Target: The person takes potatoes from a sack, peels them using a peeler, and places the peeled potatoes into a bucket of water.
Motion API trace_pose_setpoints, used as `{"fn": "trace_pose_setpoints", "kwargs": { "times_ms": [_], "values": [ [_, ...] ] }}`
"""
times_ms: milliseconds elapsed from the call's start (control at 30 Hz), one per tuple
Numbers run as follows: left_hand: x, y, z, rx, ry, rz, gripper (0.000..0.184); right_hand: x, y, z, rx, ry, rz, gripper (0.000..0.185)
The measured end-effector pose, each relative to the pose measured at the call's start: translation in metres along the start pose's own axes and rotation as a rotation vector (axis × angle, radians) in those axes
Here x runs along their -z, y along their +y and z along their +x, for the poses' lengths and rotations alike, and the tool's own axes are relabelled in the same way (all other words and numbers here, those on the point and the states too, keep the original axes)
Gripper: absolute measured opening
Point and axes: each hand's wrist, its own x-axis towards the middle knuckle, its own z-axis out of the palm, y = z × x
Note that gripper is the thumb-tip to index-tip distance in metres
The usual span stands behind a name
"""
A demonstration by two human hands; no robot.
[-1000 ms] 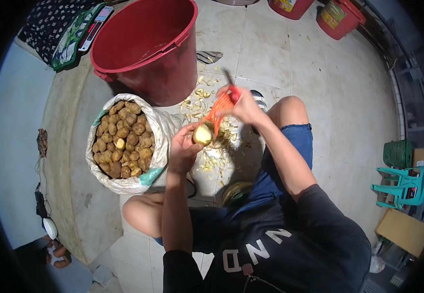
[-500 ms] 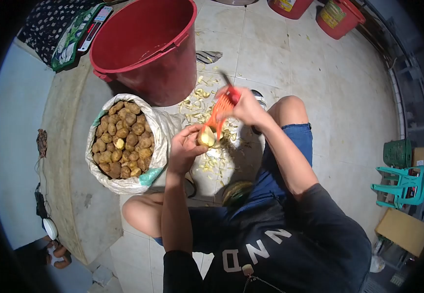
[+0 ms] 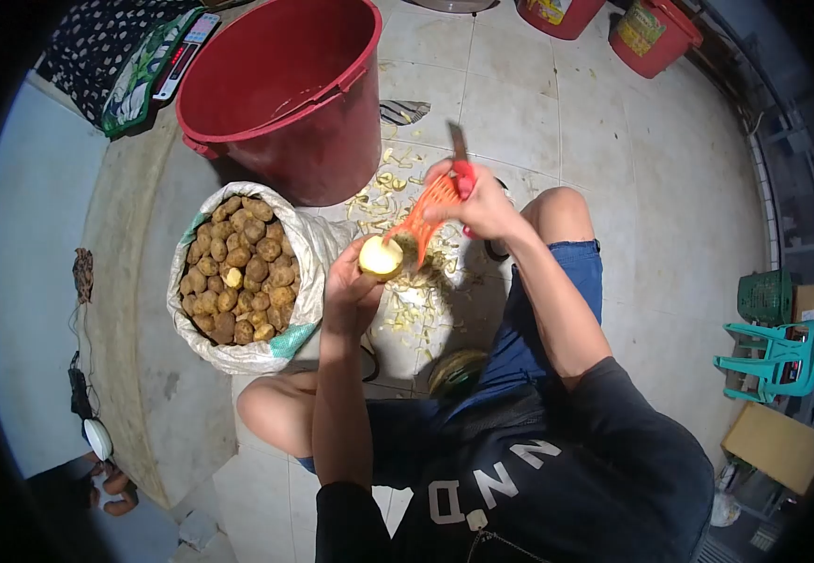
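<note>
"While the left hand curled at the near side of the floor, what did its fingers have?"

"A potato, partly peeled. They were bent around its lower and left sides, open only as far as its width, with the pale cut face turned up."

"And the right hand?"

"Clenched around a red handle and an orange slotted tool. A dark blade stuck out past the knuckles, away from the body. I couldn't tell whether all that was one piece."

"Did the orange tool touch the potato?"

"One tip came right up to its upper edge; contact was too blurred to judge."

"What lay beneath?"

"Peelings, scattered over the tiled floor between the bent legs and on toward the big red tub."

"Where did the other potatoes sit?"

"In a white sack just left of the left hand, heaped below its rolled rim. The tub stood beyond the sack's far edge."

"Anything farther out?"

"Two smaller red buckets at the floor's far edge, and a turquoise stool by its right edge."
</note>
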Motion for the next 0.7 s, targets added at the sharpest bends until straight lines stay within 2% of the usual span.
{"fn": "trace_pose_setpoints", "kwargs": {
  "times_ms": [33,67,133,167,200,267,333,400,467,533,567,600,633,700],
  "values": [
    [0.0,-0.003,0.002,0.037,0.092,0.122,0.075,-0.01,-0.011,-0.006,-0.023,-0.078,-0.025,0.042],
    [0.0,-0.004,0.003,0.041,0.092,0.121,0.075,-0.013,-0.011,-0.007,0.009,-0.071,-0.166,0.041],
    [-0.002,-0.002,0.0,0.027,0.071,0.083,0.075,0.004,0.017,0.005,-0.006,0.096,-0.106,0.04],
    [-0.008,0.001,-0.003,0.006,0.022,-0.01,0.074,0.018,0.031,0.01,-0.08,0.165,-0.166,0.04],
    [-0.008,0.002,-0.001,0.004,0.017,-0.006,0.074,0.018,0.02,0.008,-0.158,0.161,-0.004,0.041],
    [-0.006,0.001,0.001,-0.043,0.023,0.041,0.077,0.005,0.004,0.001,-0.043,0.047,-0.007,0.04],
    [-0.008,0.0,0.003,-0.047,0.033,0.099,0.077,-0.009,-0.007,-0.007,-0.01,-0.051,-0.146,0.04],
    [-0.011,0.001,-0.001,-0.043,0.045,0.164,0.078,0.002,0.009,0.001,-0.061,0.048,0.001,0.039],
    [-0.015,0.006,-0.002,-0.038,-0.006,-0.087,0.079,0.017,0.022,0.007,-0.147,0.166,-0.022,0.039],
    [-0.009,0.003,0.0,-0.051,-0.008,-0.052,0.08,0.0,-0.002,-0.003,-0.053,0.027,0.078,0.039],
    [-0.011,0.004,-0.001,-0.041,0.015,0.033,0.078,-0.011,-0.013,-0.008,-0.075,-0.057,0.105,0.04],
    [-0.012,0.004,0.0,-0.031,0.037,0.119,0.077,-0.012,-0.01,-0.008,-0.027,-0.05,-0.088,0.04],
    [-0.009,0.002,-0.001,-0.028,0.038,0.118,0.077,-0.005,0.001,-0.005,-0.087,0.042,-0.101,0.041],
    [-0.004,0.001,0.0,-0.065,-0.042,-0.186,0.065,0.005,0.012,0.008,-0.116,0.16,-0.035,0.038]
  ]
}}
